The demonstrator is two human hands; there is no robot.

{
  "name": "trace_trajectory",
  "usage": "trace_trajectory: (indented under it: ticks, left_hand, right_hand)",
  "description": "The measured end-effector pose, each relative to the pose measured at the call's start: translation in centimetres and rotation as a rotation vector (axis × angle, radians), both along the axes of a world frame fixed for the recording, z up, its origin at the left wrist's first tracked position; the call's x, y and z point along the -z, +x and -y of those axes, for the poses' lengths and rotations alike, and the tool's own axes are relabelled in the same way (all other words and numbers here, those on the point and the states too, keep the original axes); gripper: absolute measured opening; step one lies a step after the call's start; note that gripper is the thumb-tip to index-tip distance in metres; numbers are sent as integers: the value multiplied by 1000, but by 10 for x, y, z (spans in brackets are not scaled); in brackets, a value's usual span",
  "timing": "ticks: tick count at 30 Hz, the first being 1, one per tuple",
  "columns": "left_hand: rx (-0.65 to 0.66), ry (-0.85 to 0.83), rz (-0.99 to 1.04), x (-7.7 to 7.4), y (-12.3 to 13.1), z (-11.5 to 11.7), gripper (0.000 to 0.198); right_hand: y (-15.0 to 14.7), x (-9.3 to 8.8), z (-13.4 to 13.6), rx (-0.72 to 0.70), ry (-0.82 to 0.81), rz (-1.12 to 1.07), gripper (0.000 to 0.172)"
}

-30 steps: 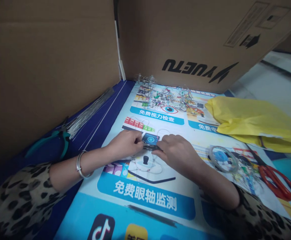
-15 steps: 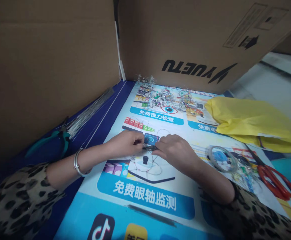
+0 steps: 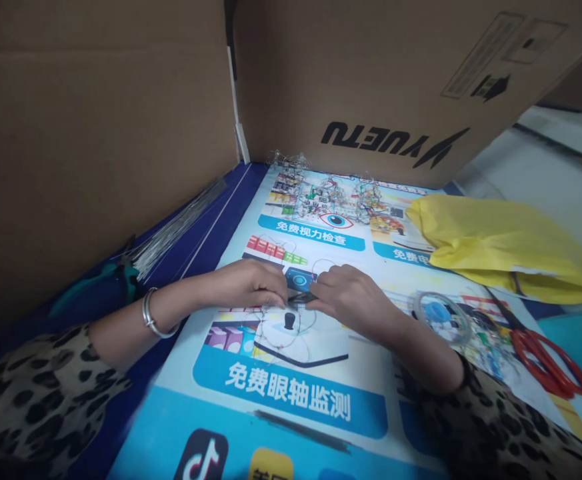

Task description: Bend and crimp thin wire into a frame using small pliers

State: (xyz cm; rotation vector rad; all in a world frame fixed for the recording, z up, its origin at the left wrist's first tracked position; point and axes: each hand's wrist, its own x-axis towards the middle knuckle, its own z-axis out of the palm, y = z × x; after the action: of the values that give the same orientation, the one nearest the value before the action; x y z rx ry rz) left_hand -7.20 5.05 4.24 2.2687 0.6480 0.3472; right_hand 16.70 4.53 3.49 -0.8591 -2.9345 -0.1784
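Observation:
Over the printed sheet (image 3: pixel 371 273), my left hand (image 3: pixel 258 283) is closed in a pinch, with thin wire loops around and below its fingertips; what exactly it pinches is too small to tell. My right hand (image 3: pixel 348 297) is closed facing it, fingers wrapped round a small dark metal tool (image 3: pixel 301 298) whose tip points at the left fingertips. A fine wire loop (image 3: pixel 303 343) with tiny beads hangs or lies on the sheet below both hands.
Teal-handled pliers (image 3: pixel 103 283) and a bundle of thin wires (image 3: pixel 175 230) lie left. Wire tangles (image 3: pixel 331 193) sit at the back by a cardboard box (image 3: pixel 351 80). A yellow bag (image 3: pixel 501 247), tape roll (image 3: pixel 441 317) and red-handled scissors (image 3: pixel 551 363) are at right.
My left hand has turned slightly, its thumb now stretched along the fingers toward the tool tip. The wire loop below has shifted a little. My right hand stays nearly in place.

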Motion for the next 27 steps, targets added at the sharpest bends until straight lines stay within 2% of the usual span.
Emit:
trace_trajectory:
  ticks: [5, 14, 19, 23, 27]
  left_hand:
    - [-82, 85, 14, 7, 4, 3, 20]
    - [-266, 103, 24, 13, 13, 10, 26]
    - [-415, 194, 19, 20, 16, 14, 26]
    - [-551, 149, 26, 23, 18, 15, 23]
    - [-666, 80, 2, 23, 21, 18, 27]
  right_hand:
    - [0, 0, 1, 30, -25, -6, 29]
    - [-1, -8, 6, 122, -121, 65, 29]
    - [5, -16, 5, 296, -12, 121, 28]
    - [10, -23, 7, 365, 32, 95, 28]
    - [5, -27, 13, 334, -64, 58, 28]
